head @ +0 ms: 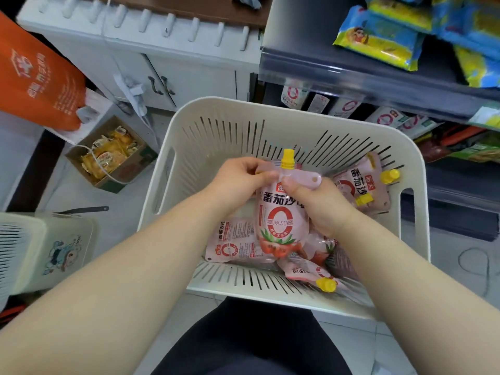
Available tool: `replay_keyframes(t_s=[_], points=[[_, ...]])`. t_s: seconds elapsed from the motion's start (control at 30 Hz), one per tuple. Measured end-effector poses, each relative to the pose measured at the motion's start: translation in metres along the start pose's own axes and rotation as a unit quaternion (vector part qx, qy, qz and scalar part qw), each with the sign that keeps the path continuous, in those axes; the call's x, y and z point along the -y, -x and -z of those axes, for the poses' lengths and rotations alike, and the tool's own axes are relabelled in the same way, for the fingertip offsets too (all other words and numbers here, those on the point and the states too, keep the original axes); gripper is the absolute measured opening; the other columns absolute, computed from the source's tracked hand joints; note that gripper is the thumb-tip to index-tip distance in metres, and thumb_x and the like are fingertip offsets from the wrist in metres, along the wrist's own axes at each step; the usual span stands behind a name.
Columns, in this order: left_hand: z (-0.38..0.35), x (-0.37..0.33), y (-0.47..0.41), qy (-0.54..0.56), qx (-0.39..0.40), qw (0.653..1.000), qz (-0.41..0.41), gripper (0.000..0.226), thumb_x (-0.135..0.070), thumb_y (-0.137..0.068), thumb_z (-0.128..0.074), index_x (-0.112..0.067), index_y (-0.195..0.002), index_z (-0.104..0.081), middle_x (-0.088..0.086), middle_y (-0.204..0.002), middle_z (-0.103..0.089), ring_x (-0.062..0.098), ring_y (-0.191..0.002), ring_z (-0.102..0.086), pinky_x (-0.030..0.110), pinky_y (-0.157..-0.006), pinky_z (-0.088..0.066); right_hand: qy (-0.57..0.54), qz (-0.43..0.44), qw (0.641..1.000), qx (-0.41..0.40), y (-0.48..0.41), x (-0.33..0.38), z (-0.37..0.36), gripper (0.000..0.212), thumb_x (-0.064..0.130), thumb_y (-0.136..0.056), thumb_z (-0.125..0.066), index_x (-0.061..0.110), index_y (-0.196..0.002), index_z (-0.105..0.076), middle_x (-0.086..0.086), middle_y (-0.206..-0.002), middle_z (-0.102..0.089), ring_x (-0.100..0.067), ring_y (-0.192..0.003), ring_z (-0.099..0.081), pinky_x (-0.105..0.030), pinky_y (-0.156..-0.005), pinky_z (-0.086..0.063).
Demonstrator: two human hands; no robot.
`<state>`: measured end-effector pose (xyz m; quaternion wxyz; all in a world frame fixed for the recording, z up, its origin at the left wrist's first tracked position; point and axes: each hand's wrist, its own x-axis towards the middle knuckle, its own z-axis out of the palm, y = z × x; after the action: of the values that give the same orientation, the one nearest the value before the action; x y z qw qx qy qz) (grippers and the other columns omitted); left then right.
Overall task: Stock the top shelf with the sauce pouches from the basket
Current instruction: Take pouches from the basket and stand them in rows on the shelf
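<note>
Both hands lift one pouch point(281, 226) upright over the basket point(216, 104) at centre frame. The left hand point(238, 182) pinches its top corner beside the yellow cap point(287, 158), and the right hand point(322, 207) curls round the other corner, thumb pressed on the front. This looks like the pick-up step. The next move likely calls for raising the pouch clear of the basket's far wall and carrying it toward the shelf point(351, 71) at upper right. More pouches point(235, 242) lie flat in the basket, and others point(349, 106) stand under the shelf's clear front lip. That lip overhangs the basket's far right corner, and the air above the basket is open.
</note>
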<state>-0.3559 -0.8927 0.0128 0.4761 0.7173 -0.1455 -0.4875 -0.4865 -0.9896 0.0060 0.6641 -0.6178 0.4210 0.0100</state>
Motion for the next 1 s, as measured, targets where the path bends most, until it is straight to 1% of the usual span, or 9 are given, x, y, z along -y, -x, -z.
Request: replay_keyframes(t_s=[0.17,0.27,0.33,0.4,0.47,0.57,0.73,0.83,1.0], points=[[-0.008,0.001,-0.004,-0.009,-0.037,0.997,-0.069,0.017,-0.006,-0.079,-0.071,-0.022,-0.076,-0.070,-0.009,-0.063,-0.070,0.005,-0.060,-0.067,0.017,-0.055,-0.052,0.011,0.008,0.998,-0.061,0.004,0.004,0.000,0.022,0.026,-0.089,-0.061,0.011,-0.103,-0.068,-0.009,-0.095,-0.073,-0.022,-0.086,-0.070,-0.038,-0.077,-0.057],[-0.004,0.002,-0.006,-0.002,-0.032,0.996,-0.083,0.016,-0.010,-0.082,-0.069,-0.025,-0.077,-0.071,-0.009,-0.066,-0.071,0.006,-0.066,-0.068,0.025,-0.067,-0.058,0.021,0.014,0.997,-0.073,0.004,0.008,0.000,0.009,0.024,-0.089,-0.062,0.019,-0.084,-0.068,-0.004,-0.081,-0.071,-0.019,-0.074,-0.068,-0.028,-0.067,-0.055],[0.001,0.009,-0.009,0.027,-0.026,0.998,-0.043,0.014,-0.019,-0.091,-0.059,-0.020,-0.081,-0.070,-0.004,-0.073,-0.073,0.012,-0.072,-0.069,0.031,-0.077,-0.058,0.039,0.000,0.994,-0.097,0.005,0.008,0.001,0.019,0.027,-0.089,-0.062,0.011,-0.080,-0.067,-0.018,-0.085,-0.071,-0.031,-0.075,-0.068,-0.034,-0.068,-0.056],[0.006,0.020,-0.015,-0.036,-0.043,0.998,0.022,0.024,-0.027,-0.096,-0.050,-0.012,-0.095,-0.068,0.007,-0.089,-0.073,0.019,-0.083,-0.069,0.035,-0.086,-0.056,0.037,-0.033,0.989,-0.137,0.006,0.009,0.002,0.035,0.032,-0.090,-0.060,-0.003,-0.093,-0.064,-0.031,-0.100,-0.065,-0.044,-0.092,-0.063,-0.052,-0.077,-0.054],[0.014,0.036,-0.023,-0.289,-0.021,0.954,0.081,0.027,-0.027,-0.096,-0.051,-0.011,-0.112,-0.064,0.009,-0.109,-0.068,0.022,-0.098,-0.064,0.032,-0.091,-0.050,0.012,-0.064,0.984,-0.167,0.004,0.010,0.005,0.036,0.033,-0.090,-0.058,-0.002,-0.097,-0.061,-0.030,-0.108,-0.063,-0.043,-0.101,-0.060,-0.055,-0.084,-0.051],[0.017,0.059,-0.024,-0.554,0.102,0.809,0.167,0.044,-0.018,-0.091,-0.056,-0.016,-0.134,-0.048,0.007,-0.132,-0.055,0.025,-0.114,-0.056,0.028,-0.090,-0.045,-0.036,-0.101,0.978,-0.179,-0.001,0.015,0.004,0.032,0.038,-0.090,-0.058,0.006,-0.087,-0.059,-0.026,-0.112,-0.063,-0.039,-0.106,-0.060,-0.053,-0.092,-0.049],[0.015,0.067,-0.023,-0.651,0.132,0.721,0.200,0.053,-0.007,-0.088,-0.053,-0.010,-0.138,-0.037,0.014,-0.134,-0.041,0.031,-0.114,-0.052,0.033,-0.088,-0.045,-0.075,-0.141,0.972,-0.171,0.000,0.016,0.002,0.027,0.038,-0.092,-0.053,0.016,-0.076,-0.054,-0.019,-0.098,-0.063,-0.023,-0.079,-0.061,-0.039,-0.072,-0.050],[0.021,0.068,-0.023,-0.631,0.158,0.710,0.269,0.054,-0.012,-0.088,-0.052,-0.007,-0.137,-0.030,0.016,-0.129,-0.045,0.031,-0.101,-0.050,0.035,-0.082,-0.040,-0.093,-0.154,0.968,-0.177,0.001,0.016,0.005,0.028,0.035,-0.091,-0.057,0.009,-0.083,-0.052,-0.024,-0.113,-0.062,-0.032,-0.101,-0.060,-0.051,-0.093,-0.048],[0.030,0.066,-0.021,-0.637,0.164,0.698,0.281,0.052,-0.015,-0.078,-0.064,-0.013,-0.124,-0.041,0.011,-0.113,-0.053,0.026,-0.093,-0.055,0.036,-0.077,-0.051,-0.104,-0.174,0.962,-0.181,0.002,0.021,0.010,0.025,0.039,-0.090,-0.057,0.019,-0.075,-0.052,-0.020,-0.113,-0.063,-0.023,-0.095,-0.059,-0.048,-0.093,-0.048]])
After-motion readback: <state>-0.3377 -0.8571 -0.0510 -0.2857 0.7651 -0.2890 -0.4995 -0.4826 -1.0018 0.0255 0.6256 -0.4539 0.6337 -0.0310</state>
